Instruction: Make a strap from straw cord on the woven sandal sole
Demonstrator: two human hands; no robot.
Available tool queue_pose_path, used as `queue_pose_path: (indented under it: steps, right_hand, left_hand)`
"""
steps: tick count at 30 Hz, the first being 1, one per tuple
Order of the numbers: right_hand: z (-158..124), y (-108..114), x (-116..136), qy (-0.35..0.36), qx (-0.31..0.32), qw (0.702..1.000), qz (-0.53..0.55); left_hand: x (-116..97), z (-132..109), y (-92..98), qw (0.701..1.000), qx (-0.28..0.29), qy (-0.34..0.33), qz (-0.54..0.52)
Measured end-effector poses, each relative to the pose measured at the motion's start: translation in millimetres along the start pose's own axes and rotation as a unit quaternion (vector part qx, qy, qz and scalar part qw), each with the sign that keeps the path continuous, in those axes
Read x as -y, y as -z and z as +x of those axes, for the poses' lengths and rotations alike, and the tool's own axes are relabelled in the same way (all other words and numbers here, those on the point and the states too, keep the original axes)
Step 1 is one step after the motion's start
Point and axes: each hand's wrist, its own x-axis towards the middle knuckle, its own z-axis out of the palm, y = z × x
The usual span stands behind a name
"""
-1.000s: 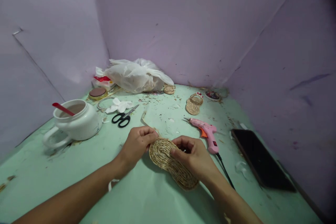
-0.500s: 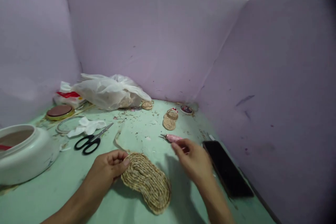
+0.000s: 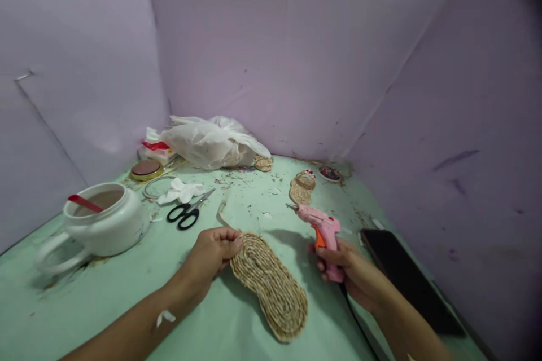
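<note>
Between the thumb and fingers of my left hand [image 3: 218, 251] is the upper left end of a woven straw sole [image 3: 271, 287], coiled from cord in a shoe-sole shape. A loose strand [image 3: 221, 213] runs up from that end. My right hand [image 3: 345, 262] is wrapped round the handle of a pink glue gun [image 3: 318, 220] with an orange trigger. Its metal nozzle points left, above the table and apart from the sole. Beyond the nozzle lies a small woven slipper [image 3: 302, 187] with red and white trim.
Black-handled scissors [image 3: 189, 211] and white scraps [image 3: 182, 190] lie left of centre. A white mug-shaped pot [image 3: 114, 231] holds a red-handled tool. At the back are a plastic bag [image 3: 215, 144] and a round tin [image 3: 146, 169]. A phone [image 3: 410, 279] lies right, near the wall.
My right hand has taken hold of the glue gun and raised it upright off the table. My left hand still grips the sole. The view has swung left, showing the whole pot.
</note>
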Motion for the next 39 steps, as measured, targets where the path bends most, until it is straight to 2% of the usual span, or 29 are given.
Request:
queue_pose_path:
  steps: [3, 6, 9, 16, 21, 28, 39]
  right_hand:
    - [-11.3, -4.0, -3.8, 0.048, 0.062, 0.997, -0.006]
    - [-18.4, -8.3, -9.1, 0.069, 0.081, 0.994, -0.002]
    - [-21.6, -11.1, -15.9, 0.094, 0.068, 0.993, -0.007]
    - [-18.8, -9.5, -32.8, 0.143, 0.016, 0.984, -0.106]
    - [-17.9, -11.4, -37.8, 0.155, 0.016, 0.976, -0.152]
    - [-19.1, -15.6, -33.8, 0.174, 0.016, 0.971, -0.165]
    - [-16.5, -11.7, -41.3, 0.182, 0.029, 0.967, -0.175]
  left_hand:
    - [2.0, 2.0, 0.1, 1.000, -0.007, 0.010, 0.009]
    - [3.9, 3.3, 0.5, 1.000, -0.011, 0.017, 0.007]
    - [4.7, 4.4, 1.4, 1.000, -0.014, 0.024, 0.010]
    - [6.9, 7.8, 2.9, 0.999, -0.008, 0.038, 0.028]
    - [7.2, 6.7, 2.3, 0.999, -0.008, 0.043, 0.027]
    - [5.7, 4.9, 1.0, 0.998, -0.010, 0.051, 0.036]
    - [5.5, 6.6, 1.0, 0.998, -0.005, 0.051, 0.044]
